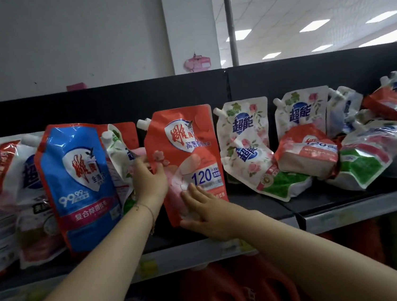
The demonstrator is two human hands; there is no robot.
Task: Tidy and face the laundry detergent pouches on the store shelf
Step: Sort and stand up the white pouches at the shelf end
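On red pouch (187, 151), right hand (207, 212) (flat).

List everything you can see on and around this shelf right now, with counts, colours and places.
red pouch: one, red, upright mid-shelf, label forward
blue pouch: one, blue, upright, left of the red pouch
floral pouches: three, white, right of the red pouch; two upright, one tilted in front
fallen pouch: one, red, lying flat further right
heap: count unclear, mixed colours, far right
white pouches: count unclear, mostly white, far left
shelf: one, black, under the pouches
jugs: at least two, red, lower shelf
left hand: one, grips the red pouch's left edge
right hand: one, flat on its lower front
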